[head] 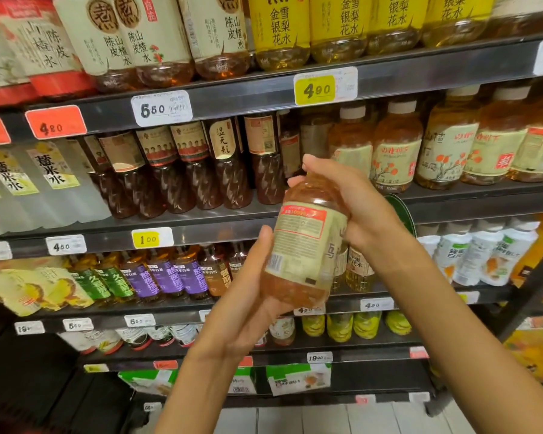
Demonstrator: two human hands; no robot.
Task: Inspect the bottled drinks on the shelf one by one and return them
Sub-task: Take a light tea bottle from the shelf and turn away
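Shelving (264,98) of dark metal fills the view, with several levels one above the other and price tags (161,108) fixed on the front edges. Pale floor tiles (301,418) are seen at the bottom.

On the top level, bottles with cream labels (151,42) stand left and bottles with yellow labels (279,32) stand right, both holding amber liquid. On the next level, cloudy white bottles (47,183) are at the left, dark brown bottles (201,170) in the middle, and amber bottles with cream labels and pale caps (395,148) at the right. Lower levels carry green, purple and white-labelled drinks; their print is too small to be read.

One bottle (304,242) is held in front of the shelving, tilted, with its top toward the upper left and its back label turned to the camera. It holds amber liquid. The right hand (351,198) is closed around its upper part, so the cap is hidden. The left hand (251,296) supports the lower part from the left, with the thumb laid along the label and the fingers behind the bottle.

The bottle is well clear of the shelf edges. A gap in the amber row seems to lie behind the right hand, but this cannot be told for sure.
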